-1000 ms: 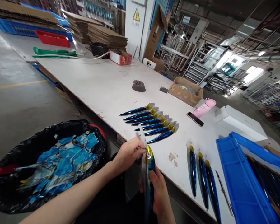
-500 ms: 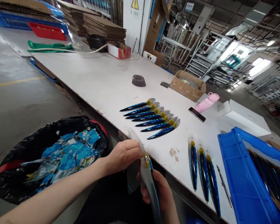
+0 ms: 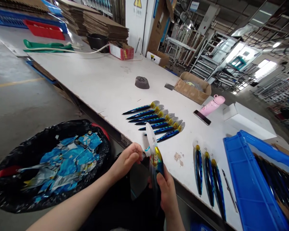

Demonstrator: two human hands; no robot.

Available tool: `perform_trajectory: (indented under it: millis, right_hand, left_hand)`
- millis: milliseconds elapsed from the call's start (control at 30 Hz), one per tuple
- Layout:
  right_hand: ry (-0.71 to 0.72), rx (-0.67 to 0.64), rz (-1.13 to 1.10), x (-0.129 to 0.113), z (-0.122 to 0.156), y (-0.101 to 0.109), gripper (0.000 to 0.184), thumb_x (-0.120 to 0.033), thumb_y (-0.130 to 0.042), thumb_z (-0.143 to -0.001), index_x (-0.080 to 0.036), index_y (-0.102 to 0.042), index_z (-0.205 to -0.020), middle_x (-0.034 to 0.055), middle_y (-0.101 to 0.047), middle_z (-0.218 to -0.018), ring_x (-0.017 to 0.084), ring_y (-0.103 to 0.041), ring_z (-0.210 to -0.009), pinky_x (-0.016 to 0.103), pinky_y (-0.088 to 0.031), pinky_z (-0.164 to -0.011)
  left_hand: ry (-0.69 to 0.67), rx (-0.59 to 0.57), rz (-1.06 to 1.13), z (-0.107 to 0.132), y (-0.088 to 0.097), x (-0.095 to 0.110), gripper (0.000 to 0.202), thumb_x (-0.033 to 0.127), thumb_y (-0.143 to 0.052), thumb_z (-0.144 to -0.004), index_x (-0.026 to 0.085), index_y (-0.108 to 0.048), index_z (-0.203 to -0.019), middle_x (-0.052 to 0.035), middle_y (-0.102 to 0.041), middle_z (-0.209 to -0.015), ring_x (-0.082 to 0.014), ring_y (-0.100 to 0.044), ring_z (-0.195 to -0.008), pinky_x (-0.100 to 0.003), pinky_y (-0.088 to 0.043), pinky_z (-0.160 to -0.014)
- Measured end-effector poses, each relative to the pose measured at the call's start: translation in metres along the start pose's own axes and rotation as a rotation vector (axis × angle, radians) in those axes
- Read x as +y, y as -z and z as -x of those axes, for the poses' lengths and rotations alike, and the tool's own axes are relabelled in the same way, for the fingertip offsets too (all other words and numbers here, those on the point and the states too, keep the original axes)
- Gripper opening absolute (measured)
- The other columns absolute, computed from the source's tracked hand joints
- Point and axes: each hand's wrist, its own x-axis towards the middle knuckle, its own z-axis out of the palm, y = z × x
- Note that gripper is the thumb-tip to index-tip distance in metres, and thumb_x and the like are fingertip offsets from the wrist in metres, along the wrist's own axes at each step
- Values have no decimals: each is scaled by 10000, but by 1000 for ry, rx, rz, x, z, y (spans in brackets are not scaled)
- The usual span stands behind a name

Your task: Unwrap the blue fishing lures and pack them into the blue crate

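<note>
My right hand (image 3: pixel 167 189) is wrapped around the body of a fishing lure (image 3: pixel 157 160), dark blue with a yellow head and a clear lip that points up. Beside the lip, my left hand (image 3: pixel 130 158) is closed in a pinch. A small blue and clear scrap of film (image 3: pixel 147 149) stretches from its fingertips to the lure's head. Just beyond, a row of several similar lures (image 3: pixel 150 115) with clear lips lies on the white table (image 3: pixel 98 80). Three more lures (image 3: pixel 209 173) lie to the right, next to a slim craft knife (image 3: pixel 230 191).
A black-lined bin (image 3: pixel 69 163) with blue film scraps stands at left. On the right, a blue crate (image 3: pixel 243 179) holds more lures. A phone (image 3: pixel 202 117), pink bottle (image 3: pixel 212 106), cardboard box (image 3: pixel 192 88) and dark lump (image 3: pixel 142 82) are on the table.
The lure has been turned and raised, its lip now upright. My left hand has shifted from the lip to just left of the head, with a blue scrap showing between.
</note>
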Motion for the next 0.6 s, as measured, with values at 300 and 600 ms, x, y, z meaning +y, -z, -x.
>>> perform_trajectory:
  millis: [300,600]
  right_hand:
    - [-100,-116,-331,15,8,-5,508,-633,-578,-842,-164,-683,-1007,63,-695,-838,91,-533,-474,195,-378,-400]
    - [-277,-455,-509,28,-2,-17,703,-848,-472,-730,-207,-707,-901,-33,-550,-532,45,-269,-262,174,-218,-250]
  left_hand:
    - [166,-152,410,-2,-15,-5,318,431,-666,-844,184,-466,-823,40,-543,-649,-91,-472,-585,-202,-369,-565]
    - [102,-167,184,2,-13,-37,325,485,-596,-841,189,-465,-803,20,-524,-672,-108,-473,-593,-226,-400,-578]
